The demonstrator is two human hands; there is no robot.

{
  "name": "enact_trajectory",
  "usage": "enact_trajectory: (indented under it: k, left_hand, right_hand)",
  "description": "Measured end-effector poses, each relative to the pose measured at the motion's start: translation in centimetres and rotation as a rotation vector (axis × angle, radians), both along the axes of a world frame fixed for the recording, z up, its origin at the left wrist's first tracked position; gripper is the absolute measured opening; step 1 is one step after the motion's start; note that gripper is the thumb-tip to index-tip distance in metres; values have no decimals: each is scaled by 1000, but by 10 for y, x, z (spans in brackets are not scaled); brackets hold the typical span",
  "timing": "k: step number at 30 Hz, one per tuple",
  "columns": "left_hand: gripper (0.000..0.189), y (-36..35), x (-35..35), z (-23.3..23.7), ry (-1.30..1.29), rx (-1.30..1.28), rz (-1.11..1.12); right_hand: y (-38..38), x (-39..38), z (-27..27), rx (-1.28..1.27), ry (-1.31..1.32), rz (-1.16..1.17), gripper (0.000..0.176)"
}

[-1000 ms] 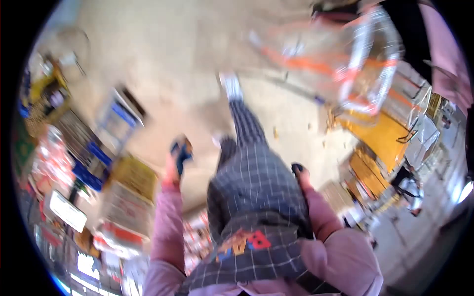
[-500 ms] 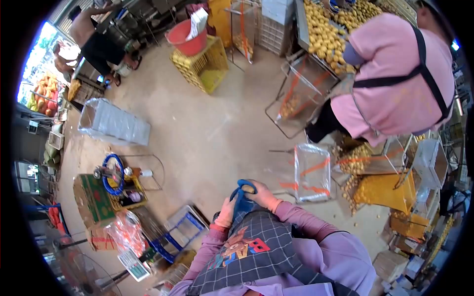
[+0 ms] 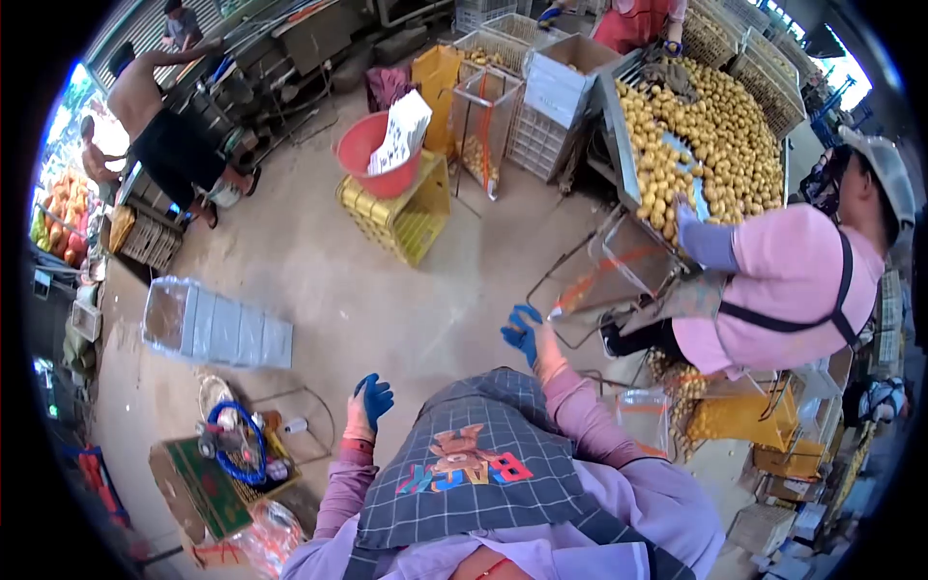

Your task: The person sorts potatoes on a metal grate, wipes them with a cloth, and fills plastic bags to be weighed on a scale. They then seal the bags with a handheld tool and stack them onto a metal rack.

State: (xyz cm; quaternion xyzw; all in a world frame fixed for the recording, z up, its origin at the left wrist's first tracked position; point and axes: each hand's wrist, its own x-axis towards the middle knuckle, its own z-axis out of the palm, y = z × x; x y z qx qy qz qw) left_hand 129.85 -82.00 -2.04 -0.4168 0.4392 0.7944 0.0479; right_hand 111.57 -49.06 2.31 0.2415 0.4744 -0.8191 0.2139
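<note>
My left hand is raised left of my checked apron, in a blue-coated work glove with a pale orange cuff. Its fingers are slightly bent and apart, and it holds nothing. Ahead and to the right, my right hand wears a matching glove; its fingers are spread and nothing is in them. Beyond this hand, the closest thing is a wire stand with a clear bag, beside a co-worker in a pink shirt. That person's gloved hand reaches into potatoes heaped on a sorting table.
A red basin sits on a yellow crate ahead. Grey-white bins lie on the floor to the left, above a green carton. More bagged potatoes stand at right. Other people work at the back.
My hands were together at a blue glove, with one hand at least partly bare. Now they are apart and both gloved. My view has tilted up, showing more of the potato table.
</note>
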Motion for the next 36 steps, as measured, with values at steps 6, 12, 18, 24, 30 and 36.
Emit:
enact_trajectory:
  k: [6,12,18,24,30,36]
  left_hand:
    - [38,-17,-155,7,57,-21,85]
    - [39,2,-302,27,152,-19,65]
    - [37,-15,-349,80,228,-444,196]
    - [38,-19,-292,66,-18,-434,458]
    - [45,9,-188,60,-289,-827,598]
    - [44,73,13,18,-412,-767,1078]
  right_hand:
    - [-21,-249,106,251,757,-83,31]
    - [-125,-472,249,183,1694,-617,50]
    - [-222,-636,103,925,1111,229,46]
    - [-214,-477,-154,805,788,717,31]
    - [-255,-320,-132,452,577,1598,21]
    - [-370,-200,-163,507,1251,2261,33]
